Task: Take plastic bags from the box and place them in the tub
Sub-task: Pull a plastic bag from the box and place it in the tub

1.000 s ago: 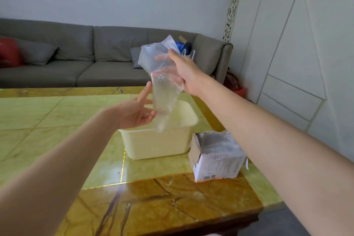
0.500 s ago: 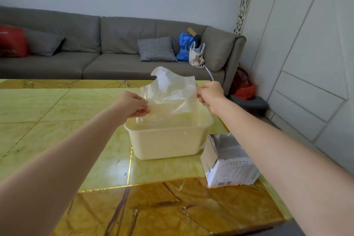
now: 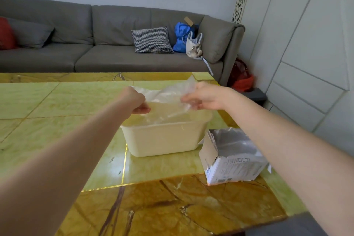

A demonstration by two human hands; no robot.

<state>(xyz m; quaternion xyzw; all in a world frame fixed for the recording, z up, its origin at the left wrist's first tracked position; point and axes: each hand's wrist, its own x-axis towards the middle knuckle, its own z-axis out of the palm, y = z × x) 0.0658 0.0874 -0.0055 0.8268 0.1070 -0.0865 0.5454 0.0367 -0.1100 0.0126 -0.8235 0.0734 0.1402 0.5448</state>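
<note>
Lowered since before, clear plastic bag (image 3: 168, 99) now spread flat over cream tub (image 3: 162, 140), sagging inside. Left hand (image 3: 135, 99) and right hand (image 3: 203, 96) fingers pinch its ends. Box (image 3: 229, 157) right of tub holds more bags.

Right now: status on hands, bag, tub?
Left hand and right hand both grip the plastic bag, spread over the tub. Box sits beside tub. Nothing in the way.

Person, head-camera view: two arms visible, entering from the lower left and lower right corners of the frame. Both forearms bare from frame edge to wrist, no sleeve on either. Left hand (image 3: 136, 99): bare, no glove, ring, watch or band visible on the side shown. Right hand (image 3: 206, 96): bare, no glove, wrist unadorned. Fingertips partly hidden; nails not discernible. No other part of the body in view.
</note>
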